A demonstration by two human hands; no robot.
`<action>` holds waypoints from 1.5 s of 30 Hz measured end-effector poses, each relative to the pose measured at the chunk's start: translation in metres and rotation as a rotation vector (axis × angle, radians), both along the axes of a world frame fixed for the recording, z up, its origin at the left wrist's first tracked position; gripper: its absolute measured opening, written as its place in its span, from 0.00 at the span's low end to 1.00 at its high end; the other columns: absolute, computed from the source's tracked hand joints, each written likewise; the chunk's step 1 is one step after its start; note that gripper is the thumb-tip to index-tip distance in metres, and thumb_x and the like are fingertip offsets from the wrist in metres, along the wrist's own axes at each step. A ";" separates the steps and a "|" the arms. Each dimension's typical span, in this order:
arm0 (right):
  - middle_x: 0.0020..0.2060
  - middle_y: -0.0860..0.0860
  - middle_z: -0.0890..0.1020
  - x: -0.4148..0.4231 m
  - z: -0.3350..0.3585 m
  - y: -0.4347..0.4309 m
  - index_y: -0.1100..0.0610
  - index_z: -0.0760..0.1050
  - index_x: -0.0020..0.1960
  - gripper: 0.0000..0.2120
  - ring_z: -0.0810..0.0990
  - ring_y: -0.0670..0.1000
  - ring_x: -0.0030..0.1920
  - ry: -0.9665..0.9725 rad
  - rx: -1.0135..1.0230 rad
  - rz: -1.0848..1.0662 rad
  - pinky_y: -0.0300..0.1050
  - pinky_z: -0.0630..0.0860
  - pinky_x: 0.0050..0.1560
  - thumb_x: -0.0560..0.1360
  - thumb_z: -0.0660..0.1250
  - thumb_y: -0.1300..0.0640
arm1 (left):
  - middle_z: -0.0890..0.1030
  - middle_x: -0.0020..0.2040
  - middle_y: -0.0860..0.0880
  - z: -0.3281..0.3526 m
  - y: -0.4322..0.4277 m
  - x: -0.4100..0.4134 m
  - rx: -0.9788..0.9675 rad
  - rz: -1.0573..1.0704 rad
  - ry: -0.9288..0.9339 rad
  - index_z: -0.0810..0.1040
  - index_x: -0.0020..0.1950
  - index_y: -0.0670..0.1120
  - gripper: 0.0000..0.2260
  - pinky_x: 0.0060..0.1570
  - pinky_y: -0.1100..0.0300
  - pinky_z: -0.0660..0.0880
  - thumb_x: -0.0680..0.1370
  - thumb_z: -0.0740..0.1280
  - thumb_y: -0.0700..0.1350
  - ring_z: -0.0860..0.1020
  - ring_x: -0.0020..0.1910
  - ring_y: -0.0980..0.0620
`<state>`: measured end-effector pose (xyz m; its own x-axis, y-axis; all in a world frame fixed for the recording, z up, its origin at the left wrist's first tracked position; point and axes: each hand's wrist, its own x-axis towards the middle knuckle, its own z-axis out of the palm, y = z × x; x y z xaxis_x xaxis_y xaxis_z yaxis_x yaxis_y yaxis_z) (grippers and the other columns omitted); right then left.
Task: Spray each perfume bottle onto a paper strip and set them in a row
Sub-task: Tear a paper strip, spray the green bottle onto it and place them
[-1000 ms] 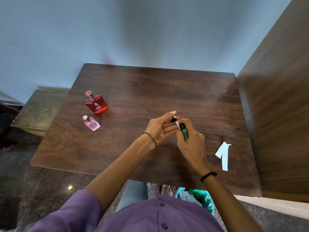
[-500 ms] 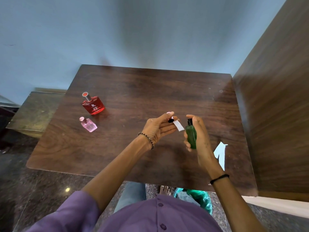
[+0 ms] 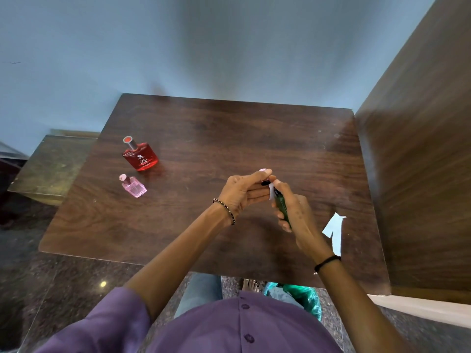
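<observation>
Spraying step: right hand (image 3: 293, 212) fingers wrapped round green bottle (image 3: 282, 207), nozzle just beside paper strip (image 3: 271, 193) pinched in left hand (image 3: 244, 194) fingertips. Next: press pump squarely.

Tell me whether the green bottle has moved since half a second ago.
Yes. The right hand has brought the green bottle left, away from the paper strips on the table, up to the left hand's strip.
</observation>
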<state>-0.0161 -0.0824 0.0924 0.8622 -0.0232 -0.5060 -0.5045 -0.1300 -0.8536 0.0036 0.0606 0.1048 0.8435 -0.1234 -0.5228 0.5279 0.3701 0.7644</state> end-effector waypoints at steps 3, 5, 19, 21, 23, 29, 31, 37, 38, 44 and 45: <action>0.25 0.50 0.73 0.000 -0.004 0.003 0.57 0.77 0.34 0.27 0.68 0.47 0.25 -0.085 -0.065 -0.002 0.40 0.65 0.25 0.73 0.63 0.33 | 0.85 0.53 0.40 0.000 -0.001 0.000 -0.009 -0.001 0.006 0.82 0.57 0.35 0.16 0.52 0.56 0.82 0.77 0.71 0.47 0.85 0.51 0.46; 0.24 0.49 0.73 -0.001 -0.008 0.006 0.54 0.74 0.30 0.27 0.69 0.48 0.27 -0.144 -0.144 -0.018 0.43 0.66 0.29 0.73 0.62 0.33 | 0.86 0.52 0.40 -0.001 -0.001 0.001 -0.011 0.000 0.013 0.83 0.56 0.35 0.16 0.54 0.54 0.81 0.76 0.71 0.47 0.85 0.51 0.45; 0.27 0.50 0.74 0.001 -0.011 0.005 0.55 0.77 0.36 0.29 0.70 0.46 0.26 -0.083 -0.093 -0.123 0.38 0.66 0.25 0.77 0.58 0.31 | 0.83 0.58 0.37 -0.002 -0.006 0.005 -0.064 0.065 0.037 0.79 0.62 0.33 0.19 0.53 0.55 0.82 0.77 0.70 0.45 0.84 0.54 0.44; 0.28 0.52 0.75 0.002 -0.009 -0.001 0.57 0.78 0.43 0.32 0.69 0.45 0.25 -0.043 -0.059 -0.156 0.36 0.65 0.22 0.76 0.54 0.28 | 0.83 0.58 0.37 -0.003 -0.006 0.005 -0.077 0.084 0.035 0.79 0.61 0.32 0.18 0.47 0.57 0.83 0.77 0.70 0.44 0.85 0.52 0.45; 0.29 0.53 0.75 0.001 -0.005 -0.007 0.57 0.74 0.47 0.31 0.69 0.45 0.22 -0.025 -0.017 -0.180 0.36 0.64 0.21 0.77 0.54 0.28 | 0.83 0.56 0.37 -0.004 -0.005 0.006 -0.077 0.081 0.031 0.80 0.59 0.33 0.17 0.45 0.58 0.83 0.77 0.71 0.44 0.85 0.51 0.45; 0.33 0.52 0.82 -0.006 0.005 -0.019 0.53 0.71 0.51 0.15 0.73 0.47 0.28 -0.105 0.034 -0.101 0.38 0.67 0.26 0.79 0.64 0.41 | 0.85 0.52 0.40 -0.009 -0.006 0.008 -0.062 0.071 0.025 0.83 0.52 0.38 0.11 0.51 0.55 0.82 0.77 0.71 0.45 0.85 0.51 0.45; 0.37 0.53 0.84 -0.009 0.007 -0.022 0.55 0.75 0.53 0.09 0.74 0.48 0.32 -0.150 0.065 -0.033 0.38 0.68 0.27 0.79 0.67 0.50 | 0.85 0.53 0.40 -0.009 -0.008 0.009 -0.070 0.092 0.031 0.82 0.55 0.36 0.13 0.52 0.54 0.82 0.77 0.71 0.45 0.85 0.50 0.45; 0.35 0.58 0.85 -0.012 0.005 -0.018 0.56 0.81 0.50 0.11 0.75 0.48 0.24 -0.231 0.029 0.118 0.38 0.66 0.22 0.81 0.65 0.49 | 0.84 0.57 0.38 -0.010 -0.008 0.010 -0.044 0.076 0.038 0.81 0.59 0.34 0.18 0.49 0.58 0.82 0.77 0.69 0.48 0.84 0.53 0.46; 0.33 0.56 0.84 -0.011 0.004 -0.017 0.54 0.81 0.49 0.12 0.75 0.46 0.25 -0.249 -0.030 0.150 0.37 0.68 0.24 0.81 0.65 0.47 | 0.84 0.56 0.39 -0.010 -0.008 0.010 -0.035 0.070 0.032 0.81 0.59 0.34 0.18 0.49 0.59 0.82 0.78 0.69 0.48 0.84 0.54 0.46; 0.35 0.57 0.84 -0.010 0.010 -0.012 0.53 0.80 0.55 0.12 0.74 0.41 0.25 -0.283 0.042 0.201 0.35 0.69 0.27 0.81 0.65 0.46 | 0.85 0.55 0.40 -0.008 -0.003 0.011 -0.019 0.062 -0.006 0.81 0.59 0.35 0.19 0.50 0.60 0.81 0.78 0.68 0.49 0.84 0.52 0.47; 0.38 0.59 0.85 -0.010 0.010 -0.011 0.54 0.79 0.56 0.12 0.72 0.41 0.25 -0.280 0.083 0.195 0.36 0.69 0.28 0.81 0.64 0.47 | 0.85 0.56 0.40 -0.007 -0.001 0.011 -0.023 0.065 -0.007 0.81 0.59 0.34 0.19 0.51 0.59 0.81 0.78 0.68 0.49 0.84 0.53 0.47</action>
